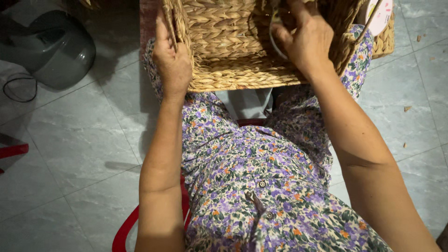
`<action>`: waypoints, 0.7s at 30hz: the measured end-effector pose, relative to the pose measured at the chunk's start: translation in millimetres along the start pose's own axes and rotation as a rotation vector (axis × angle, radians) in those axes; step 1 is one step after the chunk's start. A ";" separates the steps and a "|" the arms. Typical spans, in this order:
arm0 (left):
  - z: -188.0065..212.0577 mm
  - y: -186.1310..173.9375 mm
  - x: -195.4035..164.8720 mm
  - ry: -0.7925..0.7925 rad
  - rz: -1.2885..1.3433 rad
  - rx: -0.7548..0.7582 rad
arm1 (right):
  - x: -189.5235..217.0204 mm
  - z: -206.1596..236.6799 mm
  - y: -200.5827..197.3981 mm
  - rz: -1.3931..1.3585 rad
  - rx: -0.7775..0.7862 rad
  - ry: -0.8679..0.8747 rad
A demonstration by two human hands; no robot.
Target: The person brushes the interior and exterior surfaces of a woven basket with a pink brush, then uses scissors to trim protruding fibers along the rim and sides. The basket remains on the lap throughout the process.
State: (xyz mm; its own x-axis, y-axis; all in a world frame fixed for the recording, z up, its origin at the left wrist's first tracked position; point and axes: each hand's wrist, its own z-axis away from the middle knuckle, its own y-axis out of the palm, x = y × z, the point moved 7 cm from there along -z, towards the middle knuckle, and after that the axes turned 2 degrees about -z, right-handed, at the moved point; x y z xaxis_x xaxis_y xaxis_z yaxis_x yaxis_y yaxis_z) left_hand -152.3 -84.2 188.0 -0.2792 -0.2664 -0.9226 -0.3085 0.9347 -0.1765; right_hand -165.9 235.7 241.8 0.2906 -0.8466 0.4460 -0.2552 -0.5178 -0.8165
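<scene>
A woven straw basket [233, 51] rests on my knees at the top of the head view, its opening facing me. My left hand [171, 58] grips the basket's left wall, fingers wrapped over its rim. My right hand [305, 39] reaches into the basket on the right side, fingers pinched on a thin grey strand or wire [272, 39] against the weave. I sit in a floral purple dress [252, 172].
A grey rounded appliance [56, 49] with a black cord [18, 88] sits on the tiled floor [84, 154] at the upper left. A second woven piece [385, 39] lies at the upper right. A red chair frame [123, 233] shows below me.
</scene>
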 end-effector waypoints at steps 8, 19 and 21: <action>2.1 -0.2 -2.2 -0.023 -0.036 0.008 | 3.7 5.3 1.9 0.047 -0.135 -0.175; 4.0 -0.7 -3.5 0.077 -0.155 -0.001 | -9.0 3.7 5.9 0.074 -0.123 -0.183; 4.3 -1.2 -4.0 0.059 -0.172 -0.011 | -10.9 1.8 3.4 0.102 -0.136 -0.202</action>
State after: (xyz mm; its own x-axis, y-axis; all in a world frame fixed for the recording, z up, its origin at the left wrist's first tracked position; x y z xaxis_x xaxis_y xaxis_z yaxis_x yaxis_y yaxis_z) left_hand -146.9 -83.3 190.5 -0.2743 -0.4356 -0.8573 -0.3664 0.8716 -0.3257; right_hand -168.3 243.4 233.5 0.4317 -0.8606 0.2703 -0.4101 -0.4541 -0.7910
